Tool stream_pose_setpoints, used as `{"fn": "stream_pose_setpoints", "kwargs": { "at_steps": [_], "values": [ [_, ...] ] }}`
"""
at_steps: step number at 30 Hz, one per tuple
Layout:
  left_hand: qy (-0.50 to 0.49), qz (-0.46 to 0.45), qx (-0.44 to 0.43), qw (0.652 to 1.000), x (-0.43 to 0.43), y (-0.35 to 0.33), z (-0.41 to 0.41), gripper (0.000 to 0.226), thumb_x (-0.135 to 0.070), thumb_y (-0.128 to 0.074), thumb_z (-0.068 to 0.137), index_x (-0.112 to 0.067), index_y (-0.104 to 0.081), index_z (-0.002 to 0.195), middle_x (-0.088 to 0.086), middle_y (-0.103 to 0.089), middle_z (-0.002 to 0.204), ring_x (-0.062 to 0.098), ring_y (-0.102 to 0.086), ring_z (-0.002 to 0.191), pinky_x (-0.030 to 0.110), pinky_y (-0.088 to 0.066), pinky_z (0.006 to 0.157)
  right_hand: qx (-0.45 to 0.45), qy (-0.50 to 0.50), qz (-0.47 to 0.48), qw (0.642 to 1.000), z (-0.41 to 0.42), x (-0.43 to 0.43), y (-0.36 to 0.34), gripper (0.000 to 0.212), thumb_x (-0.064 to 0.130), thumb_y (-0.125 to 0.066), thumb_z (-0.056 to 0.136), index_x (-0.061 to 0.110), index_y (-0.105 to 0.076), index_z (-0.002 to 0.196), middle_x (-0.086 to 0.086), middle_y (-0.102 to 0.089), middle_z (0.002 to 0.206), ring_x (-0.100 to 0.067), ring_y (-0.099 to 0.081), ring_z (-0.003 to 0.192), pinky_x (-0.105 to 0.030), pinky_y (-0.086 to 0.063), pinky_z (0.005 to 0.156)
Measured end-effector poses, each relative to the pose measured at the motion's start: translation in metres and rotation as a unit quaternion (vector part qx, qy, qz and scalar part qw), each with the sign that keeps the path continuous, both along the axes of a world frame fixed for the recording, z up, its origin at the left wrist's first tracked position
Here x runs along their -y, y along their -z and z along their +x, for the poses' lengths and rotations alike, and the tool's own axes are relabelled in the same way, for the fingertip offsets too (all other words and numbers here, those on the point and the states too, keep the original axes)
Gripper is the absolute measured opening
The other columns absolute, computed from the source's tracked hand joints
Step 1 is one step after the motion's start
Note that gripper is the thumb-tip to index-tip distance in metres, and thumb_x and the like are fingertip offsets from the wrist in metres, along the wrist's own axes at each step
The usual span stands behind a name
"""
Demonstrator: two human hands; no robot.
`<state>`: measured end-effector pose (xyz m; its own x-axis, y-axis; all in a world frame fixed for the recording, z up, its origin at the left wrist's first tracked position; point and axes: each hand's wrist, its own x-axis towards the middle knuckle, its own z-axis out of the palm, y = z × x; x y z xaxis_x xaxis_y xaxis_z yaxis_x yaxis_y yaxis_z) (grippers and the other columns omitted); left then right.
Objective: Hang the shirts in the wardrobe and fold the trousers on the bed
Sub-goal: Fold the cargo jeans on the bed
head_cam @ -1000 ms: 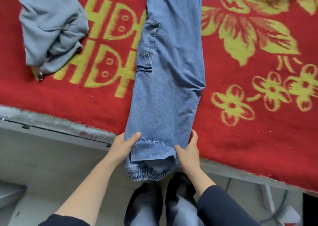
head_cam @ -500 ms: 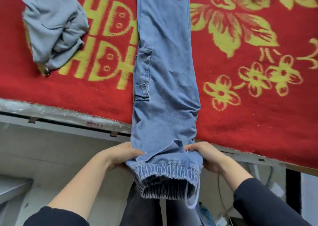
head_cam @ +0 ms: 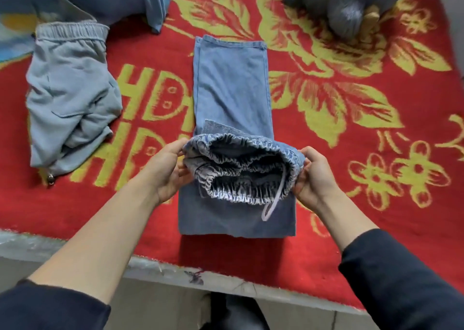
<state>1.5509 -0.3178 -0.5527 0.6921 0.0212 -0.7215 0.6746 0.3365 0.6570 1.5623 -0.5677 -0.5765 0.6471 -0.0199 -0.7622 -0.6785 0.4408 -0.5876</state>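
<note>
both hands (head_cam: 167, 170) pinch jeans waistband (head_cam: 241, 169)

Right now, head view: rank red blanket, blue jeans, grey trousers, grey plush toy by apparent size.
1. red blanket
2. blue jeans, folded, nearest the camera
3. grey trousers, crumpled; true size against the jeans is unsure
4. grey plush toy, cut off by the top edge, so only its visible part ranks last

A red blanket (head_cam: 351, 216) with yellow flowers is covering the bed (head_cam: 75, 249). Blue jeans (head_cam: 231, 83) are lying on it in the middle, crumpled grey trousers (head_cam: 67, 91) at the left, and a grey soft toy (head_cam: 346, 3) at the far right.
</note>
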Motion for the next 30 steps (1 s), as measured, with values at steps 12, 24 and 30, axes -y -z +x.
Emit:
{"fn": "stream_pose_setpoints", "kwargs": {
  "at_steps": [12, 24, 30],
  "values": [
    [-0.030, 0.082, 0.031, 0.996, 0.010, 0.033, 0.197, 0.019, -0.026, -0.057, 0.086, -0.022, -0.056, 0.068, -0.009, -0.059, 0.048, 0.004, -0.057, 0.041, 0.019, -0.055, 0.050, 0.077, 0.035, 0.081, 0.993, 0.182, 0.001, 0.035, 0.013, 0.003, -0.048, 0.067, 0.015, -0.044, 0.071, 0.002, -0.045, 0.050, -0.011, -0.048, 0.039, -0.020, -0.049, 0.050],
    [-0.067, 0.079, 0.160, 0.982, 0.013, 0.084, 0.319, 0.043, -0.034, -0.055, 0.093, -0.017, -0.048, 0.132, -0.001, -0.069, 0.110, 0.006, -0.066, 0.095, 0.022, -0.047, 0.084, 0.169, -0.077, -0.052, 0.981, 0.329, -0.021, 0.080, 0.064, 0.002, -0.061, 0.088, 0.010, -0.034, 0.145, -0.003, -0.065, 0.124, -0.014, -0.063, 0.108, -0.033, -0.049, 0.094],
    [0.370, 0.450, 0.281, 0.763, 0.030, 0.159, 0.245, 0.075, -0.054, -0.042, 0.089, -0.035, -0.001, 0.149, 0.000, -0.012, 0.159, 0.014, -0.006, 0.147, 0.026, -0.007, 0.115, 0.306, -0.466, -0.420, 0.716, 0.270, -0.019, 0.141, 0.078, 0.024, -0.065, 0.086, 0.021, -0.022, 0.152, -0.002, -0.023, 0.159, -0.017, -0.021, 0.146, -0.029, -0.018, 0.119]
  ]
}}
